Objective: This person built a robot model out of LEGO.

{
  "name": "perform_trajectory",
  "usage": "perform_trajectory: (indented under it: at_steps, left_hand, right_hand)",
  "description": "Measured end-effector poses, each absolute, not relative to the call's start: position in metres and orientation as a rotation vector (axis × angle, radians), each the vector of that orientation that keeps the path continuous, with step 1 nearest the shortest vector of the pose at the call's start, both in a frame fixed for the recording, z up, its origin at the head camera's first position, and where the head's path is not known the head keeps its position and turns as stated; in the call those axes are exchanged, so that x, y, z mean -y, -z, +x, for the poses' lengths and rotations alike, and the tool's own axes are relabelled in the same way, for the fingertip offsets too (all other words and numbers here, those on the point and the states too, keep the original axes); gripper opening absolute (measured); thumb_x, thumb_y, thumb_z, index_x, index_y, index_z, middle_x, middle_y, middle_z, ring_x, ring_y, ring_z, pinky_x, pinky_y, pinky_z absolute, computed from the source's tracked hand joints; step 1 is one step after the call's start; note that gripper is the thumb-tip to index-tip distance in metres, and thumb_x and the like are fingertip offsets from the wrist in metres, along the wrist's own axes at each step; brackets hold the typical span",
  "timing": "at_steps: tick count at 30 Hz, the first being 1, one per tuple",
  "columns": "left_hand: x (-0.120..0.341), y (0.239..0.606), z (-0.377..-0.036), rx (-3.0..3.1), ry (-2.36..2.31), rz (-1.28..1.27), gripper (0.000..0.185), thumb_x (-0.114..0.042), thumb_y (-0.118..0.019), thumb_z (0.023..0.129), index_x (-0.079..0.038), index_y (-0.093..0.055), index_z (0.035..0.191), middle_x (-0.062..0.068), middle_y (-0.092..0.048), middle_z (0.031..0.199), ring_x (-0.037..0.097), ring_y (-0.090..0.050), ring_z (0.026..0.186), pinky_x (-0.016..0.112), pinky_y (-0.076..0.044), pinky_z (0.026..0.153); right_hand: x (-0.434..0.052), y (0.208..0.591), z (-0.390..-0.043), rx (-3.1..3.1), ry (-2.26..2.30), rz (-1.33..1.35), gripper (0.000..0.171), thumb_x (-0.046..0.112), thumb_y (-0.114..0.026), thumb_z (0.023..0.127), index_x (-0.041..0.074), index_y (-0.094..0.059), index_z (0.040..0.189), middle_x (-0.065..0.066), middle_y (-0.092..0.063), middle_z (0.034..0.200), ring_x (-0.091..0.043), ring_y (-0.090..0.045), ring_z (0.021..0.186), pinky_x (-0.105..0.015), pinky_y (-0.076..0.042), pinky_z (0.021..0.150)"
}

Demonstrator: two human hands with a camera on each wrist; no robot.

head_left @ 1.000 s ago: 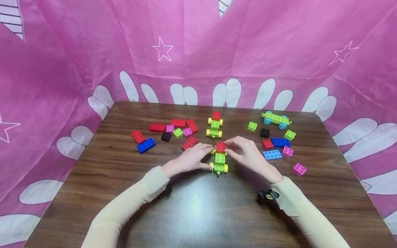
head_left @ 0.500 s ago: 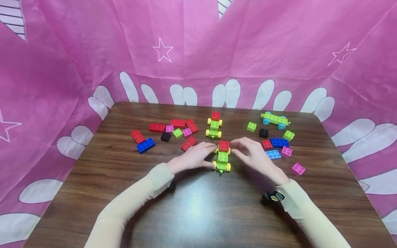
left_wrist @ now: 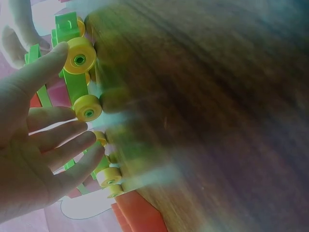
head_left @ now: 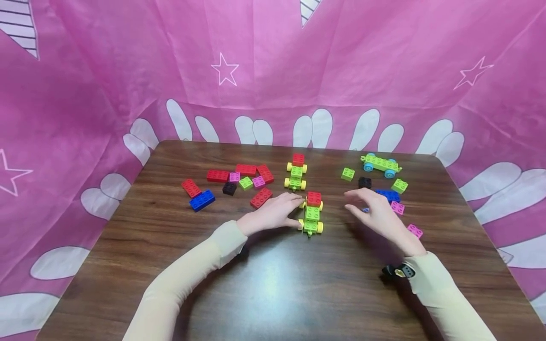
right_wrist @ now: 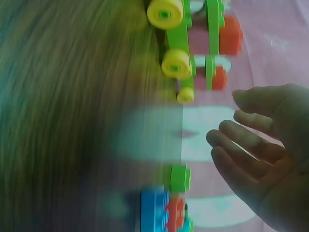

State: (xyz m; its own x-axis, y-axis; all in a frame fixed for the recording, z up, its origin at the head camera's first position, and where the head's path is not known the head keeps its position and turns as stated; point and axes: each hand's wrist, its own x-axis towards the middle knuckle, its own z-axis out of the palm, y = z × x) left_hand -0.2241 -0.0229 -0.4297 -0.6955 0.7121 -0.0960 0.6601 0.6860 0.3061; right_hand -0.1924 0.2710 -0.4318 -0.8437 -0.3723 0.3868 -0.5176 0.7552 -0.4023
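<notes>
Near car: the green brick car with yellow wheels (head_left: 312,217) stood on the wooden table (head_left: 273,289) about mid-depth, a red brick (head_left: 314,198) pressed on its far end.
Left hand: the left hand (head_left: 273,214) lay just left of the car, fingers fairly straight, thumb and fingertips (left_wrist: 58,53) touching the wheels on that side rather than curled round them.
Right hand: the right hand (head_left: 377,213) hovered right of the car, apart from it, fingers loosely spread and holding nothing.
Handling: probably light, hard plastic; it would likely roll if nudged, and stacked bricks could pop off, so the chassis sides between the wheels look the safest hold.
Beyond the car: a second yellow-wheeled car (head_left: 295,172) stood just behind it.
Left of the car: red, pink, green, black and blue loose bricks (head_left: 230,182).
Right of the car: more loose bricks, and a green chassis with blue wheels (head_left: 379,165) at the far edge.
Backdrop: pink starred cloth (head_left: 273,61).
</notes>
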Motion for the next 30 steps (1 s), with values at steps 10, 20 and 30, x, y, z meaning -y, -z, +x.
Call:
perform_trajectory:
  at_steps: [10,20,30]
  left_hand:
    - [0.019,0.430,-0.229,-2.689,-0.362,1.117,0.075,-0.047,-0.071,0.088,-0.007,-0.047,0.147,0.008,-0.047,0.153,0.024,-0.045,0.141,0.040,-0.046,0.111]
    - [0.012,0.428,-0.232,-2.682,-0.339,1.113,0.075,-0.047,-0.070,0.089,-0.007,-0.046,0.147,0.009,-0.046,0.154,0.024,-0.043,0.143,0.040,-0.044,0.113]
    - [0.006,0.429,-0.236,-2.675,-0.338,1.098,0.075,-0.048,-0.069,0.089,-0.008,-0.045,0.148,0.009,-0.044,0.155,0.024,-0.040,0.145,0.043,-0.045,0.113]
  right_hand:
    - [-0.307,0.428,-0.188,2.721,-0.618,0.691,0.034,0.005,-0.082,0.078,0.004,-0.071,0.109,-0.009,-0.072,0.101,-0.023,-0.069,0.089,-0.010,-0.051,0.081]
    - [-0.328,0.429,-0.182,2.924,-0.514,0.614,0.028,0.007,-0.079,0.080,0.004,-0.072,0.106,-0.018,-0.070,0.107,-0.036,-0.066,0.097,-0.058,-0.056,0.083]
    - [-0.320,0.440,-0.183,2.907,-0.537,0.719,0.026,0.001,-0.081,0.076,0.006,-0.073,0.100,-0.010,-0.071,0.098,-0.023,-0.067,0.085,-0.042,-0.060,0.077]
